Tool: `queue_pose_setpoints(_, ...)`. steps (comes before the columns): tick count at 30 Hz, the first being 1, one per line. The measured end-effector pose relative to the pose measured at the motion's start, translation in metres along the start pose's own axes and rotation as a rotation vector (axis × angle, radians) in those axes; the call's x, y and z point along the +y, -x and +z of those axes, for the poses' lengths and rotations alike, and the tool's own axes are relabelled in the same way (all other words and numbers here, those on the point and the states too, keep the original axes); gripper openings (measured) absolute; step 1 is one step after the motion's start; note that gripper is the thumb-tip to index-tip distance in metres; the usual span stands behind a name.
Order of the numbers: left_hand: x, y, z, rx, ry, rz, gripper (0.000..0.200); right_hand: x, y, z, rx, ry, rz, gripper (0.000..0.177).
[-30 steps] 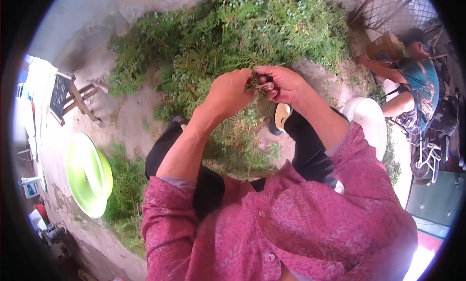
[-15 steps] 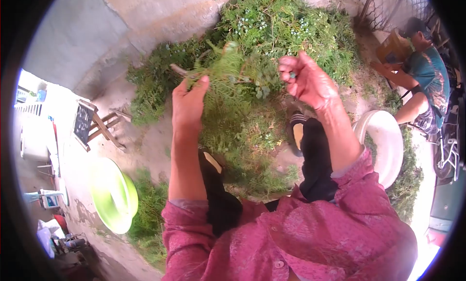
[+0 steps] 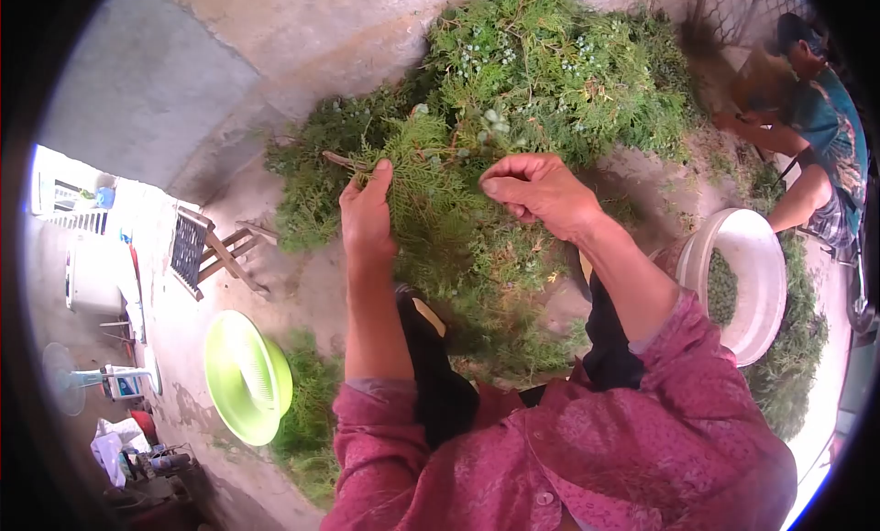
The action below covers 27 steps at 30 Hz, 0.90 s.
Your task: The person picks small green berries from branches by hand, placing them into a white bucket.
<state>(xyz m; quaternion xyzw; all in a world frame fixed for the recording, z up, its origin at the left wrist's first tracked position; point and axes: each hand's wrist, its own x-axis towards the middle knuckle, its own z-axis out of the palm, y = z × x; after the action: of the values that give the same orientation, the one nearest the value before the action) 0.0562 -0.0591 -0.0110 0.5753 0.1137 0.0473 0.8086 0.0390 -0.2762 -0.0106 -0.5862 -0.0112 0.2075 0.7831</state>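
Observation:
My left hand point(image 3: 368, 210) is closed on a leafy green branch point(image 3: 426, 169), whose brown cut end sticks out to the left past the thumb. Small pale green cones point(image 3: 495, 121) sit toward the right end of the sprig. To the right, my right hand point(image 3: 541, 193) has thumb and forefinger pinched together beside the foliage; whether anything is between the fingertips is too small to tell. Beyond both hands lies a big heap of cut greenery point(image 3: 559, 68) dotted with bluish cones.
A white bucket point(image 3: 761, 288) with green cones inside stands at my right. At the left are a lime-green basin point(image 3: 220, 375) and a wooden folding stool point(image 3: 229, 256). A co-worker point(image 3: 830, 137) sits at the upper right. Loose greenery point(image 3: 504, 320) covers the ground between my feet.
My right hand has gone from loosely curled, with a small green cone at its fingers, to a pinch nearer the branch. The whole view has shifted slightly, moving the surroundings rightward.

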Motion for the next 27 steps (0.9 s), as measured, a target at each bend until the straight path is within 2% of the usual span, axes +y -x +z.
queue_pose_setpoints(3, -0.003, 0.002, 0.004, -0.050, 0.013, -0.015, 0.027, 0.007, -0.012, 0.005, 0.002, 0.043, -0.031, 0.016)
queue_pose_setpoints(5, -0.005, 0.003, 0.004, -0.081, 0.040, -0.032, 0.025, 0.005, -0.015, 0.010, 0.101, 0.142, -0.120, 0.016)
queue_pose_setpoints(9, -0.004, 0.011, 0.008, -0.141, -0.001, -0.022, 0.018, 0.013, -0.020, 0.015, 0.143, 0.239, -0.172, 0.015)
queue_pose_setpoints(11, -0.004, 0.015, 0.010, -0.146, -0.002, -0.020, 0.016, 0.019, -0.024, 0.015, 0.171, 0.510, -0.249, 0.019)
queue_pose_setpoints(12, -0.005, 0.016, 0.009, -0.165, -0.036, 0.003, 0.017, 0.022, -0.025, 0.016, 0.172, 0.508, -0.250, 0.019)
queue_pose_setpoints(14, -0.006, 0.017, 0.008, -0.186, -0.074, 0.027, 0.017, 0.026, -0.025, 0.019, 0.259, 0.619, -0.410, 0.023)
queue_pose_setpoints(15, -0.007, 0.018, 0.008, -0.208, -0.149, 0.066, 0.018, 0.026, -0.025, 0.020, 0.263, 0.615, -0.410, 0.023)
queue_pose_setpoints(17, -0.009, 0.019, 0.007, -0.233, -0.226, 0.104, 0.019, 0.023, -0.024, 0.019, 0.210, 0.842, -0.384, 0.019)
queue_pose_setpoints(18, -0.010, 0.019, 0.007, -0.248, -0.258, 0.096, 0.019, 0.024, -0.026, 0.018, 0.212, 0.840, -0.384, 0.019)
queue_pose_setpoints(20, -0.010, 0.019, 0.007, -0.265, -0.292, 0.086, 0.019, 0.027, -0.030, 0.016, 0.107, 0.647, -0.180, 0.025)
queue_pose_setpoints(23, -0.008, 0.021, 0.006, -0.263, -0.277, 0.075, 0.019, 0.027, -0.030, 0.013, 0.018, 0.525, -0.120, 0.023)
queue_pose_setpoints(27, -0.010, 0.020, 0.006, -0.252, -0.250, 0.074, 0.019, 0.024, -0.027, 0.018, 0.073, 0.327, -0.170, 0.018)
